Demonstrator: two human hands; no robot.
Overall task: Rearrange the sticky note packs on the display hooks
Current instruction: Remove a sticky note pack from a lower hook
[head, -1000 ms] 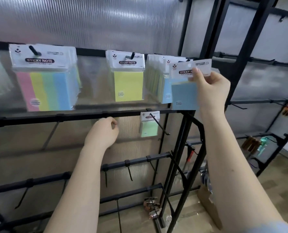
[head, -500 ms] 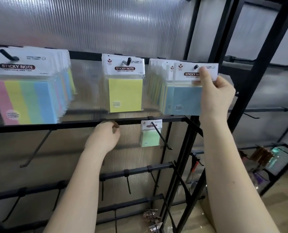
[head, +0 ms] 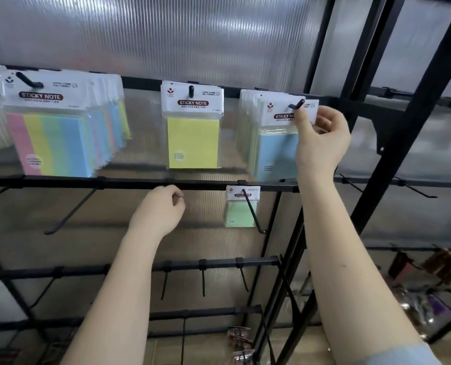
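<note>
Sticky note packs hang on black hooks along the top bar of a black display rack (head: 372, 159) that stands in front of a ribbed translucent wall. At the left is the largest group, the multicolour packs (head: 53, 133) with pink, yellow, green and blue stripes, many on one hook. In the middle hangs a yellow pack (head: 192, 133). At the right is a row of blue packs (head: 274, 148), and the right hand (head: 322, 138) pinches the white header card of the front one, thumb in front and fingers behind, just beside the tip of the hook (head: 297, 104). The left hand (head: 163, 209) is lower, just under the second bar, with fingers loosely curled and holding nothing. To its right a small green pack (head: 240, 214) hangs on a long hook of that bar.
</note>
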